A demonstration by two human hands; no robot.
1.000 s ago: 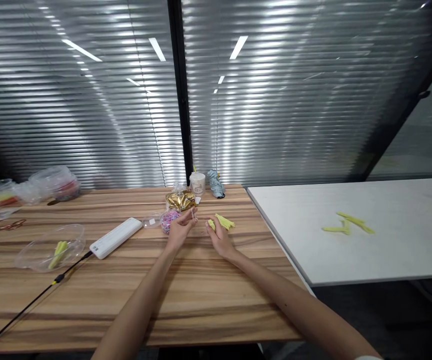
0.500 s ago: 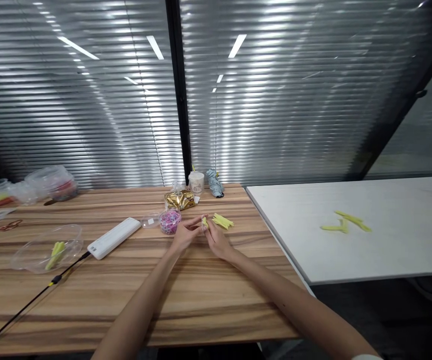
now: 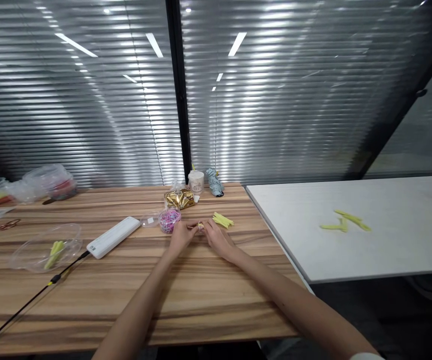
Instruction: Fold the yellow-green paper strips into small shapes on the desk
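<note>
My left hand [image 3: 181,237] is closed in a pinch at a thin pale rubber band, its fingertips nearly meeting those of the other hand. My right hand [image 3: 219,239] is closed around a small bundle of yellow strips [image 3: 200,226]; only its end shows between the hands, with the band against it. Just beyond the right fingers lies a pile of yellow strips [image 3: 223,220]. Left of the left hand stands a clear round tub of pink and purple rubber bands [image 3: 169,220], its clear lid [image 3: 149,220] beside it.
A white power strip [image 3: 113,237] with a black cable and a clear tray [image 3: 24,258] holding yellow strips lie left. Scissors [image 3: 7,226] are farther left. A gold packet [image 3: 180,199], paper cup [image 3: 196,181] and blue-grey bundle [image 3: 214,183] stand behind. More strips [image 3: 347,220] lie on the white table.
The white band stood up as a loop around the yellow bundle; now it is lower and mostly hidden. Both hands have turned more palm-down and shifted slightly left.
</note>
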